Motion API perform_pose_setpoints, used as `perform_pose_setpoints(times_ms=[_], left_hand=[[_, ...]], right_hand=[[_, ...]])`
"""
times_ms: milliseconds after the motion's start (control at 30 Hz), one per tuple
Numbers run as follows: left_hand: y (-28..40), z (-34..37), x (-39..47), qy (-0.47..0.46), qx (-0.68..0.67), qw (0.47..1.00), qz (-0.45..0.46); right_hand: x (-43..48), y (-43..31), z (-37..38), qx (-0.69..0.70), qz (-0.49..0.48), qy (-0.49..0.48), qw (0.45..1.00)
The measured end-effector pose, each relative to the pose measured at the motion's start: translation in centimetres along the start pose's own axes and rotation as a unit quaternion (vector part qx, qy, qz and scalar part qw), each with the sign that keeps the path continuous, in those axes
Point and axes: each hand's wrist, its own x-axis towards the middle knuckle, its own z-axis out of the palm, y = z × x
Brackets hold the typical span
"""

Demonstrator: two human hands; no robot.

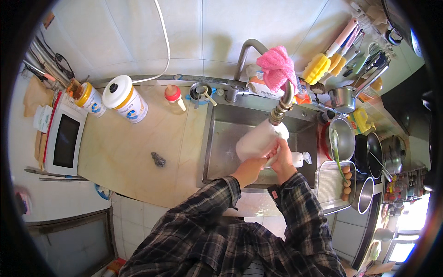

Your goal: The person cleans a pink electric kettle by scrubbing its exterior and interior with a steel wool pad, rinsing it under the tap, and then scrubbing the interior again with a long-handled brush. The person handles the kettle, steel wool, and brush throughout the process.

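Over the steel sink [221, 138], a white, rounded vessel or jug [254, 140] is tilted right beneath the end of the curved faucet [277, 116]. My left hand [250, 170] and my right hand [282, 157] meet at its lower right side, both closed around what looks like its handle; the fingers partly hide it. A pink cloth [277, 67] is wrapped around the faucet's bend. Just right of my right hand, a small white bottle with a clear top [298, 158] lies in the sink.
Left on the counter [138, 180] are a baby bottle [175, 98], white canisters [126, 100], a small bowl with spoons [201, 94], a dark crumpled scrap [158, 159] and a microwave [65, 138]. Right of the sink stand a wire tray [327, 183] with brown eggs [346, 183] and several pots [363, 195].
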Motion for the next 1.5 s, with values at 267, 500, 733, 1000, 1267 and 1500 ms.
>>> perform_pose_setpoints(times_ms=[267,500,733,1000,1267,1500], left_hand=[[-3.0,-0.6,-2.1,0.112,-0.075,0.977,-0.168],[-2.5,0.3,1.8,0.176,-0.249,0.941,-0.149],[-3.8,-0.1,1.8,0.17,-0.337,0.925,-0.048],[-3.2,-1.3,-3.2,0.183,-0.271,0.926,-0.189],[-2.2,-3.5,-5.5,0.199,-0.254,0.931,-0.171],[-1.7,-3.1,-6.8,0.228,-0.216,0.935,-0.167]], right_hand=[[-2.1,2.4,-1.9,-0.167,-0.139,0.022,0.976],[-5.5,3.9,-1.3,-0.273,-0.132,0.019,0.953],[-6.0,1.9,-1.1,-0.292,-0.138,-0.04,0.946],[-6.0,-2.2,-1.8,-0.309,-0.096,-0.093,0.942],[-7.3,-3.4,-3.6,-0.284,-0.082,-0.089,0.951],[-8.6,-3.7,-6.3,-0.238,-0.055,-0.058,0.968]])
